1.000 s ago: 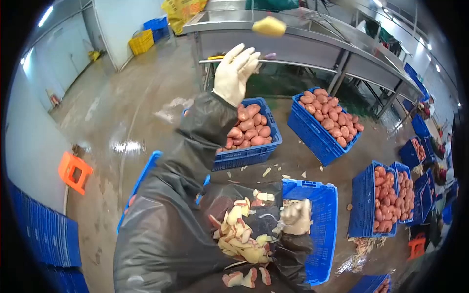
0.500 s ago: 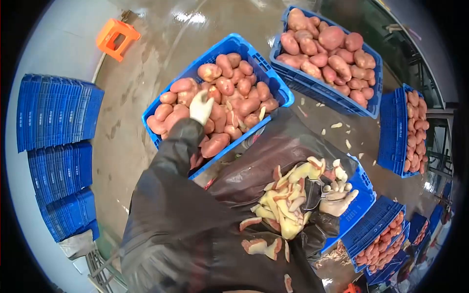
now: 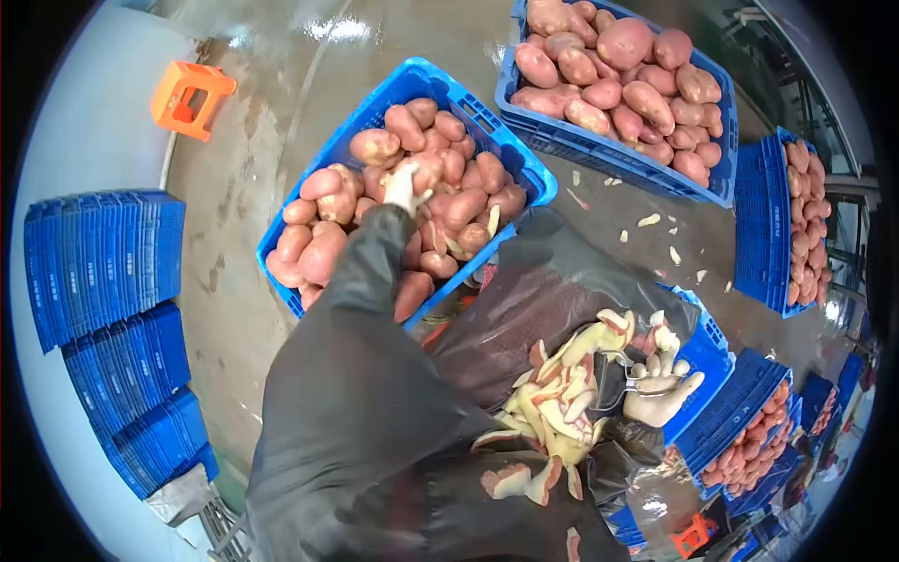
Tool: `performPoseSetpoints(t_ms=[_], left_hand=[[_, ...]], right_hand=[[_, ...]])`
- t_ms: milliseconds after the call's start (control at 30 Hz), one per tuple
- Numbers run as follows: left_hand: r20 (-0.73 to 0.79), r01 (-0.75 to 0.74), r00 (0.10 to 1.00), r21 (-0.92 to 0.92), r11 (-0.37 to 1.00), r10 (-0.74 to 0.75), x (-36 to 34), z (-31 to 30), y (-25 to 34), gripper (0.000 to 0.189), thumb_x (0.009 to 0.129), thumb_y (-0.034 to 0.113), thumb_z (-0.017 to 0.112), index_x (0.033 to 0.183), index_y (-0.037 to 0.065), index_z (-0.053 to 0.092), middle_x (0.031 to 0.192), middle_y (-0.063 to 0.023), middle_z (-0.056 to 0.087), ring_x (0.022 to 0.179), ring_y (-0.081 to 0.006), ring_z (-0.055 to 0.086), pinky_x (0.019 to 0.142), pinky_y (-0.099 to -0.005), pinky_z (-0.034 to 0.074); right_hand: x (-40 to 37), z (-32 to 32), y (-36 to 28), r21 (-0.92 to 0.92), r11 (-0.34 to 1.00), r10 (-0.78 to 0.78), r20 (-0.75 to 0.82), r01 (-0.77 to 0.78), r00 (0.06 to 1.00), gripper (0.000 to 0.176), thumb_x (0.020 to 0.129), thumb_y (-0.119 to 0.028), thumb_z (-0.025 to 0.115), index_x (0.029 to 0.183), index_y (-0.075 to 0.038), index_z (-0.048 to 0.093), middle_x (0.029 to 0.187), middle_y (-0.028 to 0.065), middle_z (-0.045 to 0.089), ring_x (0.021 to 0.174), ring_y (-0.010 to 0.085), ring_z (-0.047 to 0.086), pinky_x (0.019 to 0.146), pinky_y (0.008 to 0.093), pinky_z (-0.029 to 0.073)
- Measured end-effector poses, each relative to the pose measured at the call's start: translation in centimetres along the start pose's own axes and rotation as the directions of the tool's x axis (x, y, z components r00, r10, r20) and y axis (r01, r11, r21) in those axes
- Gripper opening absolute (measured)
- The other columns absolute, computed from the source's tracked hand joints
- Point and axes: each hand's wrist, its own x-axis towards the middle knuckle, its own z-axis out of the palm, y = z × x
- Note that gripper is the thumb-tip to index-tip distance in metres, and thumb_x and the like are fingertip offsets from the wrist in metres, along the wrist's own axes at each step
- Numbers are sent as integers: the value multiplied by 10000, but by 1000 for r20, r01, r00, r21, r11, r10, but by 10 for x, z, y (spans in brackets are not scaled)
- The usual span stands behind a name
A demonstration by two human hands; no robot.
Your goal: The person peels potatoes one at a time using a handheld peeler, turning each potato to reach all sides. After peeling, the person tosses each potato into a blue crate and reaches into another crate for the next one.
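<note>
My left hand [image 3: 403,187], in a pale glove, reaches into the blue crate [image 3: 279,225] of red-skinned potatoes. Its fingers and thumb are round a potato [image 3: 427,172] near the middle of the heap. On the right, my right hand [image 3: 663,389], also gloved, lies palm up with its fingers curled on a metal-framed peeler [image 3: 615,381]. Beside that hand, a pile of yellow and red peelings [image 3: 557,403] rests on the dark apron [image 3: 524,300] over my lap. More peelings lie lower on the apron.
A second potato crate [image 3: 609,155] stands at the upper right, with further filled crates [image 3: 760,225] along the right. Stacked blue crates [image 3: 103,262] line the left wall. An orange stool [image 3: 192,101] is at the upper left. Peel scraps [image 3: 649,220] litter the wet floor.
My left hand has moved slightly right and up over the potatoes, and its fingers have closed round one. My right hand still holds the peeler. The whole view has shifted.
</note>
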Motion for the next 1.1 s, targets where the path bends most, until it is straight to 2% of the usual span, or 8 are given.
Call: performPoseSetpoints(t_ms=[133,300,433,600,833,900,1033,1100], left_hand=[[761,220,626,39,975,-172,-131,22,46,560,790,248,602,1273,59,390,1126,-76,525,989,-213,536,768,-372,491],[979,-856,150,58,514,139,-322,88,4,704,782,218,660,1348,-16,312,1283,-211,442,1229,-324,409,1026,-389,306],[971,-906,143,207,369,-193,-358,81,-77,664,764,257,684,1289,-26,392,1226,-234,476,1134,-386,462,982,-419,351],[959,-967,124,175,187,-254,-376,99,-68,703,715,236,738,1273,-36,407,1227,-229,489,1110,-383,488,966,-410,373],[923,-923,237,311,227,-303,-378,109,-60,721,730,246,721,1315,-9,386,1259,-227,468,1185,-347,438,1032,-411,294],[965,-993,114,102,-65,-236,-373,112,-61,719,750,249,692,1342,13,361,1344,-229,377,1289,-349,300,1095,-439,129],[953,-950,212,253,182,-217,-363,106,-68,694,806,300,596,1384,48,306,1424,-198,284,1360,-305,183,1085,-464,-65],[958,-940,208,251,229,-197,-360,107,-71,699,816,349,581,1388,60,304,1427,-213,269,1357,-334,177,1079,-481,-67]], right_hand=[[4,11,-5,-113,968,-222,48,226,974,434,927,-469,420,646,-143,374,645,-14,368,589,121,370,544,277,337],[-40,18,-58,510,825,-324,72,245,943,440,916,-465,447,623,-151,348,520,-57,332,461,51,322,439,212,273],[-55,-30,-33,251,949,-265,311,190,913,398,947,-431,385,623,-200,354,519,-78,286,381,77,208,362,260,184],[-60,-9,-69,274,859,-94,-744,431,661,383,972,-399,354,665,-181,425,510,-45,328,411,94,312,457,299,341],[-16,-133,10,443,797,-211,-435,411,876,400,926,-443,445,685,-124,455,595,21,472,570,178,500,552,284,440],[2,-158,59,844,535,-455,302,-13,838,411,904,-532,422,701,-176,446,496,-20,413,440,170,436,452,313,372],[-22,-95,-24,426,794,-137,-570,434,810,449,907,-510,444,630,-158,405,471,-27,365,402,137,393,419,333,354],[-39,-87,-16,447,746,-435,-234,493,870,448,915,-487,440,622,-150,391,482,-6,371,404,155,402,407,344,354]])
